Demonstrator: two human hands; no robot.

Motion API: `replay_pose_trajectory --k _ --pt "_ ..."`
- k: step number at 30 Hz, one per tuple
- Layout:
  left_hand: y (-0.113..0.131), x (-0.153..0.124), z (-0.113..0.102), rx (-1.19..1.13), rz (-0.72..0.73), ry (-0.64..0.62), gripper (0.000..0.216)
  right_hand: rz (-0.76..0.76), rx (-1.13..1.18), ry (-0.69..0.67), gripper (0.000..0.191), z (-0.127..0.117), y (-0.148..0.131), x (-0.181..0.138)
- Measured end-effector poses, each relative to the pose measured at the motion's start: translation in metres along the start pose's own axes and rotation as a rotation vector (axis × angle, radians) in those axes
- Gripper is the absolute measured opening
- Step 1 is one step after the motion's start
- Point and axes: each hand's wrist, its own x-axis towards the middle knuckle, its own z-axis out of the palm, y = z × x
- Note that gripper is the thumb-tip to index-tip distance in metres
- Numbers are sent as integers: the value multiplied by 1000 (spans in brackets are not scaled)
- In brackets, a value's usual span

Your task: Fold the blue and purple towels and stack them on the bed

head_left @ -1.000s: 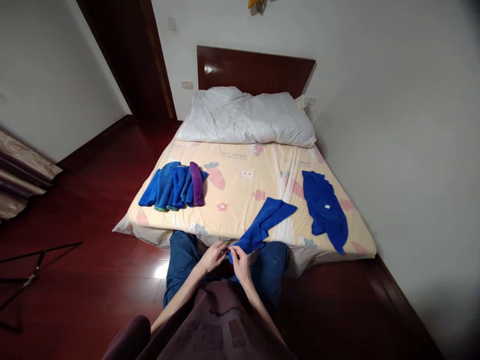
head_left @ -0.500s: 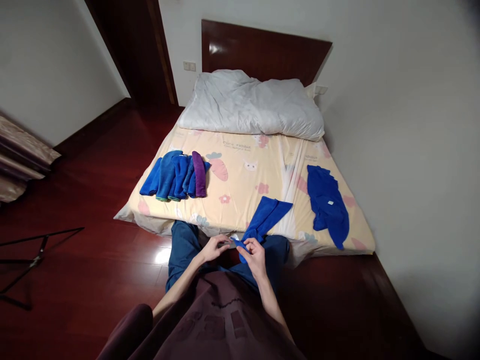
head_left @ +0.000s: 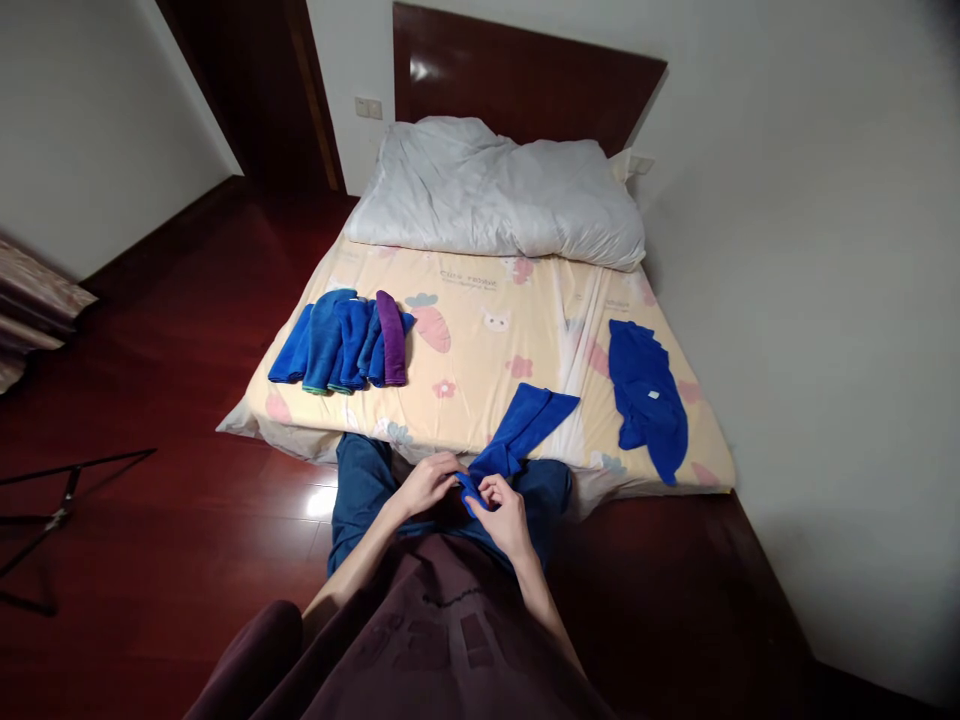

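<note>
A blue towel (head_left: 525,425) trails from the foot of the bed down to my lap. Both hands pinch its near end: my left hand (head_left: 427,483) grips it from the left, my right hand (head_left: 500,513) from the right, fingers curled and almost touching. A row of rolled towels (head_left: 341,343), blue ones and one purple, lies on the bed's left side. Another blue towel (head_left: 646,398) lies crumpled and loose on the right side.
The bed (head_left: 480,370) has a yellow cartoon-print sheet, with a white duvet (head_left: 495,195) bunched against the dark headboard. A white wall runs along its right side. Dark red wooden floor spreads to the left, where a thin black stand (head_left: 52,510) rests.
My hands drew closer together on the towel's near end and pulled it slightly toward me. The view shifted a little; the other towels stayed where they were.
</note>
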Motion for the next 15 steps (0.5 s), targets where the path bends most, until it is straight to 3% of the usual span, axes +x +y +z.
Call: replay_pose_trajectory --k 4,7,10,15 --pt "30 -11 -30 99 92 123 33 -124 -139 56 6 0 -6 5" --pt "49 -21 -51 171 161 316 32 -221 -223 66 7 0 -12 10" --pt "61 -32 -75 279 178 582 30 -243 -254 72 13 -3 -12 13" --pt "68 -47 -129 650 136 1184 30 -159 -329 -36 14 -23 6 5"
